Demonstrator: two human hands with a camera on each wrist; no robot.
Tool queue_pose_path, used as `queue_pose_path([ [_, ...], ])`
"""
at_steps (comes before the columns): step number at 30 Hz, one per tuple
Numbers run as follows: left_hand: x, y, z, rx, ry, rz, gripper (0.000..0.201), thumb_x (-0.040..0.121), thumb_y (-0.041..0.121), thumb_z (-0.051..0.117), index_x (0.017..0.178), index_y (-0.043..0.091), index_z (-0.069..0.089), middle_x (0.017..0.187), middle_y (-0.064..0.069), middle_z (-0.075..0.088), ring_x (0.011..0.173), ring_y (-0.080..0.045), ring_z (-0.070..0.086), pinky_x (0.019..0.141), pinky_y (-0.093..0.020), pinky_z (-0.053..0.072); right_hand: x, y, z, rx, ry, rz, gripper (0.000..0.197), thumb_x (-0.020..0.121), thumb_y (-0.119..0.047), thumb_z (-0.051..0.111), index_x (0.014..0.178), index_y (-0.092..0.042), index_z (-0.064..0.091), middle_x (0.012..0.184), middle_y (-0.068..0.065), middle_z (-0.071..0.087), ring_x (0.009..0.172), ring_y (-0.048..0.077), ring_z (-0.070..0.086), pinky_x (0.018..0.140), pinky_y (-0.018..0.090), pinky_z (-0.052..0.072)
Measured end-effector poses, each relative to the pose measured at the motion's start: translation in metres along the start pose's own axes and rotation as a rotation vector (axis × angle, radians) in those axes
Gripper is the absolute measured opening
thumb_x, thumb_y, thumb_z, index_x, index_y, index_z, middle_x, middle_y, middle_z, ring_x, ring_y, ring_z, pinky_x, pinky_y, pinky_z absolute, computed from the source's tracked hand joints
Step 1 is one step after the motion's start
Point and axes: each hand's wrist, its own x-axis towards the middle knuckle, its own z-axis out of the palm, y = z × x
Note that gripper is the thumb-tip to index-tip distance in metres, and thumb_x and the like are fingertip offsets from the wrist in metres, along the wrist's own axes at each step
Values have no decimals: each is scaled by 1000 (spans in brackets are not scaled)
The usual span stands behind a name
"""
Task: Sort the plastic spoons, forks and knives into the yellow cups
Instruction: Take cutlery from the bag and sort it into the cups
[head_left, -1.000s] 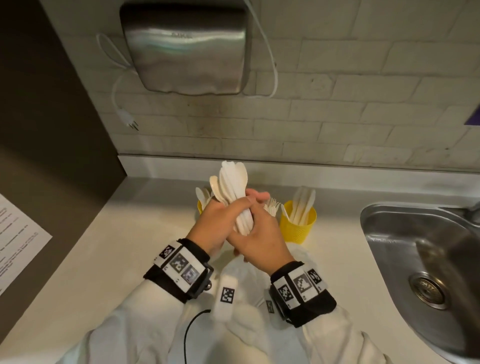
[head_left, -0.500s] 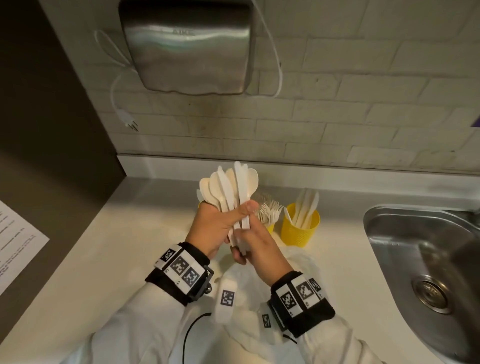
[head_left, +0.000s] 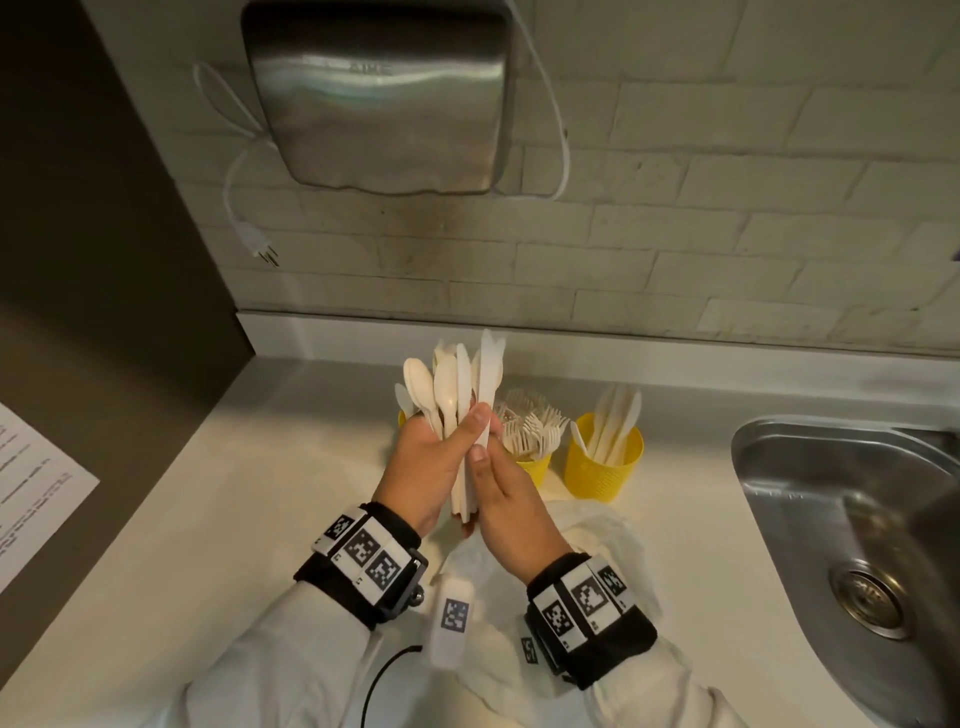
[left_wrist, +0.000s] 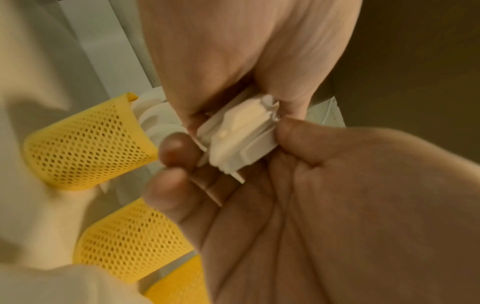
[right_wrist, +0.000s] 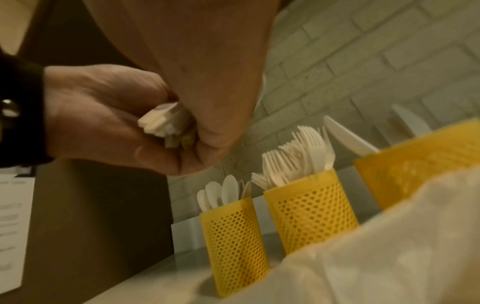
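Note:
My left hand grips an upright bundle of white plastic spoons and knives by the handles, above the counter in front of the cups. My right hand pinches the handle of one white knife at the bundle's right side, thumb against it. The handle ends show between both palms. Three yellow mesh cups stand by the wall: the spoon cup, the fork cup and the knife cup. In the head view the fork cup and knife cup show; my left hand hides most of the spoon cup.
A white cloth lies on the counter under my wrists. A steel sink sits at the right. A hand dryer hangs on the brick wall with a loose plug. A printed sheet is on the dark panel at left.
The bundle has fanned out in my left hand. My right hand has slid down off the bundle's front to its right side and now pinches a single knife.

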Motion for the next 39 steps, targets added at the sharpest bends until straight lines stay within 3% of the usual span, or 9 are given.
queue_pose_path([
  [4, -3, -2, 1, 10, 19, 20, 32, 102, 27, 59, 102, -1, 75, 97, -12, 78, 91, -14, 74, 79, -20, 55, 7, 0, -5, -170, -63, -28, 37, 113, -32, 31, 142, -22, 52, 108, 1, 65, 89, 3, 61, 88, 46, 58],
  [9, -6, 5, 0, -57, -146, 17, 26, 102, 32, 54, 103, 36, 80, 117, -8, 76, 120, -23, 67, 104, -41, 51, 5, -4, -9, -42, -108, -6, 42, 113, -30, 34, 152, -20, 43, 94, -18, 61, 76, -8, 61, 68, 16, 49],
  [13, -6, 10, -10, -91, -180, -62, 23, 93, 35, 65, 107, 25, 80, 124, -9, 74, 119, -30, 68, 90, -56, 56, -1, -5, -6, 66, -118, 11, 38, 112, -28, 37, 144, -15, 52, 91, -3, 64, 71, 9, 63, 60, 30, 56],
  [16, -7, 6, -12, -121, -77, -27, 21, 88, 30, 70, 100, 18, 82, 117, -12, 76, 112, -33, 71, 85, -46, 60, 5, -8, -14, -48, -176, 122, 39, 110, -35, 43, 109, -5, 68, 89, 18, 69, 70, 22, 65, 70, 51, 60],
  [19, -10, 5, -14, -197, -24, -14, 21, 84, 24, 72, 102, 16, 79, 109, -17, 77, 95, -29, 75, 86, -41, 61, 10, -12, -35, -358, -272, 143, 33, 105, -38, 54, 83, -21, 72, 80, -2, 70, 65, 0, 59, 72, 30, 52],
  [22, -13, 10, -19, -148, -56, 19, 27, 77, 30, 77, 101, 18, 80, 104, -17, 78, 82, -27, 75, 76, -37, 61, 17, -15, -61, -442, -178, 120, 16, 100, -25, 61, 98, -24, 77, 94, -10, 74, 79, -1, 64, 74, 22, 47],
  [27, -13, 9, -20, -111, -79, 34, 21, 78, 31, 78, 98, 26, 82, 105, -16, 78, 81, -30, 72, 78, -39, 57, 30, -46, -79, -22, 203, -15, 19, 99, -11, 64, 114, -20, 73, 97, 6, 73, 88, 28, 71, 73, 36, 62],
  [32, -16, 12, -13, -124, -73, 35, 24, 76, 20, 82, 99, 15, 81, 100, -17, 78, 77, -28, 73, 70, -35, 61, 39, -67, -75, 13, 102, -171, 22, 95, -9, 71, 115, -17, 75, 103, 9, 74, 89, 28, 72, 82, 40, 62],
  [39, -18, 16, -16, -90, -120, 48, 34, 71, 28, 89, 104, 21, 81, 103, -19, 78, 87, -38, 74, 86, -51, 60, 38, -69, -70, 287, 121, -160, 13, 94, 0, 69, 101, -8, 75, 89, 18, 75, 75, 28, 70, 75, 42, 62],
])
